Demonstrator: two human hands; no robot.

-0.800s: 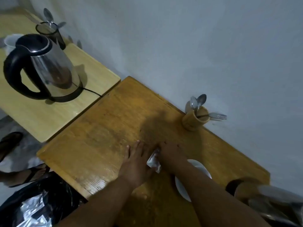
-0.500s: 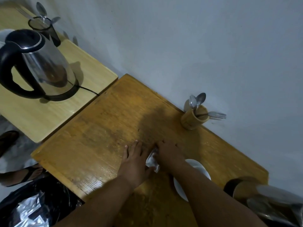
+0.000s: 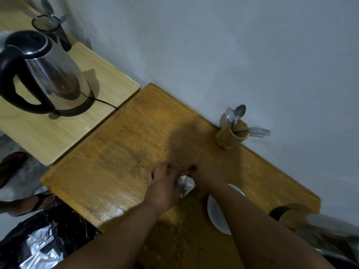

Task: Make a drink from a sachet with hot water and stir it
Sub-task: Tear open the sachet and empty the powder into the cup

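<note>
A small silvery-white sachet [image 3: 185,183] sits between my two hands over the brown wooden table [image 3: 120,152]. My left hand [image 3: 163,185] grips its left side and my right hand [image 3: 206,175] grips its right side, fingers pinched at the top; most of the sachet is hidden. A white cup or bowl [image 3: 215,214] stands just under my right forearm, largely covered by it. A steel kettle [image 3: 46,74] with a black handle rests on its base on the lighter side table [image 3: 58,136] at the left.
A wooden holder [image 3: 232,135] with spoons and a fork stands against the wall at the right. A dark glass with spoons [image 3: 52,30] is behind the kettle. A shiny metal object [image 3: 326,235] lies at the lower right. A black bag [image 3: 48,239] and sandalled feet are on the floor at the left.
My left hand's fingers have curled in from lying flat, and both hands now pinch the sachet closer together. The view shifted slightly.
</note>
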